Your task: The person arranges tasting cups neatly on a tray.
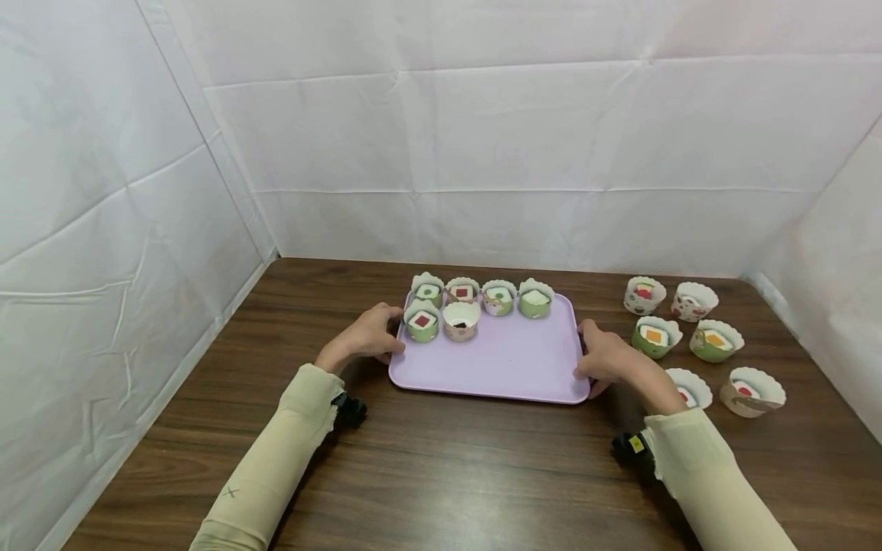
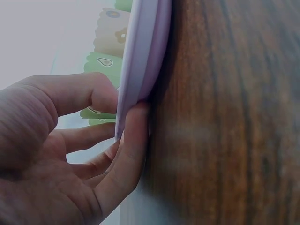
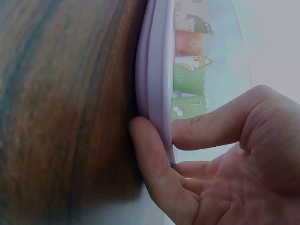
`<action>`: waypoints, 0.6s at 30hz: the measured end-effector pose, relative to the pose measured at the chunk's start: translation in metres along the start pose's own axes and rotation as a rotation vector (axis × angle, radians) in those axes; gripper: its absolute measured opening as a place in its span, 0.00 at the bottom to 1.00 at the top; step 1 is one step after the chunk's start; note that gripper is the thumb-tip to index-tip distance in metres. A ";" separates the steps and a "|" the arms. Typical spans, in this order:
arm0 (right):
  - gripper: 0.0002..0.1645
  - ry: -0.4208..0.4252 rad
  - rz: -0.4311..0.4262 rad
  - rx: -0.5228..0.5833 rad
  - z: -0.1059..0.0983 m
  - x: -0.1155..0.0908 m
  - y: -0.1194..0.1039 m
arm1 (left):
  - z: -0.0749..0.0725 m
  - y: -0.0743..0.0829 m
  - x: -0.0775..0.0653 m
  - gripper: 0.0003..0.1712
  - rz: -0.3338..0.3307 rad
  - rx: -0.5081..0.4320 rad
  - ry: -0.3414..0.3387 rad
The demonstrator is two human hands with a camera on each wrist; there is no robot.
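A lilac tray [image 1: 510, 360] lies in the middle of the wooden table, with several paper baking cups [image 1: 499, 297] standing in its back left part. My left hand [image 1: 368, 334] grips the tray's left edge; in the left wrist view its thumb [image 2: 101, 91] is over the rim and a finger [image 2: 133, 140] reaches underneath. At the opposite short edge my right hand [image 1: 609, 356] pinches the rim the same way, thumb [image 3: 187, 133] above and a finger [image 3: 150, 145] below. Most cups hold small white pieces with coloured shapes; one pale cup [image 1: 461, 320] has a dark spot inside.
Right of the tray, several more paper cups [image 1: 752, 392] stand on the table [image 1: 441, 459] in two loose columns, one partly behind the right forearm. White sheeting [image 1: 510, 138] hangs behind the table and along both sides.
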State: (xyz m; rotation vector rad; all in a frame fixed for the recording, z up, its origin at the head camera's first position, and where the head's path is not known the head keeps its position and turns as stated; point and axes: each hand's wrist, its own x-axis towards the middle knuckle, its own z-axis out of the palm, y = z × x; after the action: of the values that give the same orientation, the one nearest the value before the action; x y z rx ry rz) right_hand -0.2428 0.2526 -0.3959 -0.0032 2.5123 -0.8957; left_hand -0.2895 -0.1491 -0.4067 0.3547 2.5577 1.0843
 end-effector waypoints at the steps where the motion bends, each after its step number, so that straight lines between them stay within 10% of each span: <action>1: 0.51 0.000 -0.002 -0.006 0.000 0.000 0.000 | 0.000 0.000 0.001 0.40 0.002 -0.002 0.000; 18: 0.56 0.011 -0.137 0.023 -0.037 -0.026 0.003 | 0.000 -0.001 0.001 0.36 -0.011 -0.017 -0.018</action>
State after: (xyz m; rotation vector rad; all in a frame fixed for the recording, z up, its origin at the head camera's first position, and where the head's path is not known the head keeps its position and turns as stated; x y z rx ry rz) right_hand -0.2348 0.2813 -0.3618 -0.1646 2.5368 -0.9806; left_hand -0.2904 -0.1495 -0.4081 0.3442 2.5306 1.0935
